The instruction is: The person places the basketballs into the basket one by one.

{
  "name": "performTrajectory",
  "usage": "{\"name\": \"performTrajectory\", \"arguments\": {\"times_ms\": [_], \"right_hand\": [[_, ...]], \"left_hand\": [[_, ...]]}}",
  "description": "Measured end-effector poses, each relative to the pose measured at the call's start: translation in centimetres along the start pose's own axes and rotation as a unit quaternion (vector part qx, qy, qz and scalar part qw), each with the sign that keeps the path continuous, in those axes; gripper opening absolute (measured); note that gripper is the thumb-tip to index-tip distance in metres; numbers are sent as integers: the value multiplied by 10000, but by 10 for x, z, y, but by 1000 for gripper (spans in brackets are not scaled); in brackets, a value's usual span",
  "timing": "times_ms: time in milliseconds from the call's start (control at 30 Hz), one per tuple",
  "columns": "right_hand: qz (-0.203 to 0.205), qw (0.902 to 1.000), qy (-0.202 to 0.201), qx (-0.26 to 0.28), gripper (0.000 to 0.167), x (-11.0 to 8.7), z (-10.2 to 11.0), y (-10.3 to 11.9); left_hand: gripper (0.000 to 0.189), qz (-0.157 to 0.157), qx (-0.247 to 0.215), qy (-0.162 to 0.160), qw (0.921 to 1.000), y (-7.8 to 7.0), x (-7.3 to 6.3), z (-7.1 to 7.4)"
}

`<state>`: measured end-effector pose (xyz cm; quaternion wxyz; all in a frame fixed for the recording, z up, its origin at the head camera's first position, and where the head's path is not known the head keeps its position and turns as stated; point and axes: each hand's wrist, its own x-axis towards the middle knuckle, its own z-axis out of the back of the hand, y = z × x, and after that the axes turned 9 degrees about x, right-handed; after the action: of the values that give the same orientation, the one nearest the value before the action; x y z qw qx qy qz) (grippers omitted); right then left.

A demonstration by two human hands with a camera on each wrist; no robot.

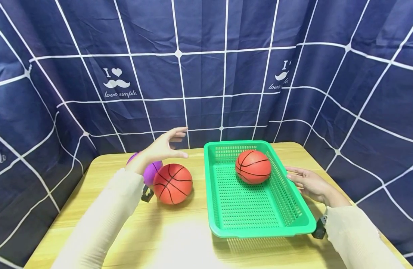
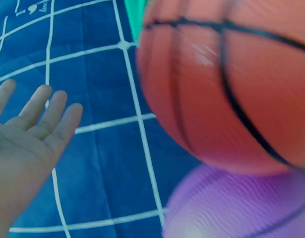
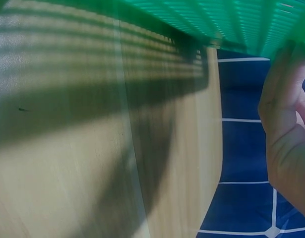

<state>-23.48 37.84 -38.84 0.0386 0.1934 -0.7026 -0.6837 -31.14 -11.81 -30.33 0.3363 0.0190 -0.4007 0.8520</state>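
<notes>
My left hand (image 1: 164, 145) is held above the table with fingers spread and thumb apart, nothing in its grasp. Just below it sits an orange basketball (image 1: 173, 184). A purple ball (image 1: 152, 172) with dark lines rests against that one, partly covered by my left wrist; the left wrist view shows the two together, with the open palm off to the side. On the right is a green plastic basket (image 1: 209, 194) holding another orange basketball (image 1: 253, 167) toward its back right. My right hand (image 1: 310, 184) is at the basket's right side, its extended fingertips right at the rim.
A light wooden table (image 1: 179, 239) carries everything. Dark blue curtains (image 1: 203, 78) with white grid lines stand close behind and at both sides. Slotted mesh forms the basket's walls and floor.
</notes>
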Motion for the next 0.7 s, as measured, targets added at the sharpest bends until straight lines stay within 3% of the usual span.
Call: {"name": "performTrajectory", "arguments": {"times_ms": [233,400,700], "right_hand": [[65,9999,67,89,66,0,1,-1],[59,9999,34,76,65,0,1,-1],[32,9998,31,210,65,0,1,0]], "left_hand": [[82,61,-204,-3,9998,18,-31,0],[81,151,-51,-40,9999,30,-51,-6],[84,345,148,-31,9993,43,-70,-15]]}}
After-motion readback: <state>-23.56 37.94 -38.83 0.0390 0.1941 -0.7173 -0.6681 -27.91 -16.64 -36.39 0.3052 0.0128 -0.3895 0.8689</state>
